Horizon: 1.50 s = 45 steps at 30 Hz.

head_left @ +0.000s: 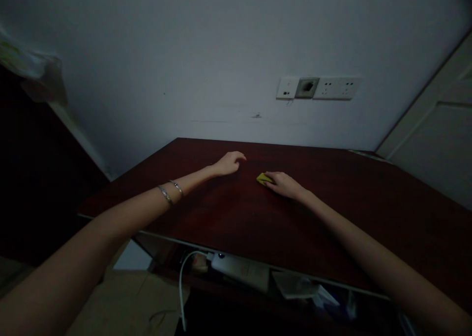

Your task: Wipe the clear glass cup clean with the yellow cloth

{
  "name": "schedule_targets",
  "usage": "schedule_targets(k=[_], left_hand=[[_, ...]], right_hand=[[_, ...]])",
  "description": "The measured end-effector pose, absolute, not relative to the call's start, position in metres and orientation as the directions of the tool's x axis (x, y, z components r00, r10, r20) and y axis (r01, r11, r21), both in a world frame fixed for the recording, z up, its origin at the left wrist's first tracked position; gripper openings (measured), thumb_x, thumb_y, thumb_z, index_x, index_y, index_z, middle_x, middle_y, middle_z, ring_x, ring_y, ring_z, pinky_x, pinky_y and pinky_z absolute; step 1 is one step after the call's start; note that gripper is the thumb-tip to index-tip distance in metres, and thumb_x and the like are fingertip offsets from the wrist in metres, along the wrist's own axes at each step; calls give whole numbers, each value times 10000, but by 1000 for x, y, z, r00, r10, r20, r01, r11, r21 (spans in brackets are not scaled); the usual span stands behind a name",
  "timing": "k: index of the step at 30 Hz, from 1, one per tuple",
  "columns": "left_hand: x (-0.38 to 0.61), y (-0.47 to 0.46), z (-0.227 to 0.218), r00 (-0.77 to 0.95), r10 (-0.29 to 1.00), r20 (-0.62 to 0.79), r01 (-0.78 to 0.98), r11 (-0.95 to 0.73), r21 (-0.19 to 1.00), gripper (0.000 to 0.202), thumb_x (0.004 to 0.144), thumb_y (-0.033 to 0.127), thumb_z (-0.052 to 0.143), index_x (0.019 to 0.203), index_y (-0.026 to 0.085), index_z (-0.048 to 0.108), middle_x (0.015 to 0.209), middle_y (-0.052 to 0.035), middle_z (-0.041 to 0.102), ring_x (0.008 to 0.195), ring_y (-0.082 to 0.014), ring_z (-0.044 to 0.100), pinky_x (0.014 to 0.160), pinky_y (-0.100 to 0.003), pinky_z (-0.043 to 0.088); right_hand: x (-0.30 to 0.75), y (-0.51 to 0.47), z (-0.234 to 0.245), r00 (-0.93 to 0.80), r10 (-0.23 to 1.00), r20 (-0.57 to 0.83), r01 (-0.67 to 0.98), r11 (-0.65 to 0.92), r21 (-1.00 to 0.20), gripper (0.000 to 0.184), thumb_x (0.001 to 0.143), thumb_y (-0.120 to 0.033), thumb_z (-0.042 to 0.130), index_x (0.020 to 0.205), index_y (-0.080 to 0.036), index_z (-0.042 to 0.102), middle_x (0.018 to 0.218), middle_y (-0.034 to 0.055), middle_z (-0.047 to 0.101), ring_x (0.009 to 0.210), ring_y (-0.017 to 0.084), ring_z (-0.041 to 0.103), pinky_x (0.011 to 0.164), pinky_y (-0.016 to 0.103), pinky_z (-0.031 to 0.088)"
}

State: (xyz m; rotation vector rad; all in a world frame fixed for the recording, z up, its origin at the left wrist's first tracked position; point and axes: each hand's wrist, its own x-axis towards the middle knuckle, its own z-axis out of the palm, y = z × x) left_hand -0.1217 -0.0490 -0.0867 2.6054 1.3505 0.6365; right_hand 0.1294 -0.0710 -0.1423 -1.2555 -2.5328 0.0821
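My right hand rests on a dark red-brown table, its fingers curled over the right side of a small yellow thing that lies on the tabletop. My left hand lies a little further back and to the left, fingers loosely curled with their tips on the bare wood, holding nothing that I can see. Two thin bracelets circle my left forearm. The room is dim, and I cannot tell what the yellow thing is.
A white wall stands behind the table with a row of sockets. Under the table's front edge sit a white power strip with a white cable and some papers. A pale door is at the right.
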Motion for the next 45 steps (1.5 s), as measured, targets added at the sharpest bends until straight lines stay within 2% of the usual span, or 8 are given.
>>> schedule_targets(k=[6,13,21,26,30,36,40,45], left_hand=[[-85,-60,-114,618,778,114,703,-612,362,476,660,-16,445,1046,125,685,1159,-81,681,1109,-195,606,1002,-282,431],[-84,-59,-116,502,857,117,699,-482,529,426,786,174,539,1196,67,583,1254,-173,609,1154,-263,582,1007,-357,432],[-93,-54,-116,387,908,162,517,-359,777,758,777,364,650,1391,58,326,1340,-248,510,1188,-257,562,930,-333,494],[-104,-71,-106,395,906,150,315,-287,905,645,649,262,768,1214,75,518,1195,-187,625,1046,-240,627,892,-376,508],[-119,-79,-102,393,917,75,334,-218,917,400,686,166,709,1053,47,607,1047,-177,684,878,-209,676,846,-400,519],[-161,-94,-77,539,835,-112,304,-69,950,395,724,166,671,1111,111,619,1015,-152,713,827,-199,696,820,-381,525],[-200,-95,-59,569,779,-265,524,-95,846,221,648,242,734,850,153,730,869,-88,747,794,-189,686,767,-316,519],[-245,-85,-61,486,810,-328,679,-114,726,215,592,287,737,785,193,753,809,-59,751,694,-170,656,679,-278,499]], right_hand=[[131,-72,-148,-543,796,268,767,600,-226,335,908,-279,462,1195,-186,608,1183,100,675,1002,249,674,850,320,503],[130,-70,-140,-472,817,332,785,560,-265,323,914,-264,448,1158,-206,651,1081,91,722,940,246,696,813,309,507],[108,-70,-88,-391,785,480,746,576,-333,354,879,-227,464,1172,-161,653,1135,119,699,973,247,678,863,347,493],[95,-77,-51,-364,765,531,674,610,-416,323,862,-243,480,1087,-171,701,956,74,749,841,219,682,777,334,508],[91,-77,-35,-295,798,526,594,584,-553,306,829,-255,547,1064,-148,712,964,80,744,862,226,671,811,360,507],[96,-68,-41,-407,857,317,454,490,-744,324,784,-307,644,1062,-152,708,947,80,736,821,208,670,780,360,541],[89,-64,-60,-478,850,222,455,456,-765,347,745,-364,680,1003,-135,722,934,94,737,783,202,666,737,347,551],[67,-58,-80,-633,768,95,475,482,-736,477,700,-292,712,1145,-130,658,903,79,740,781,193,673,704,322,558]])
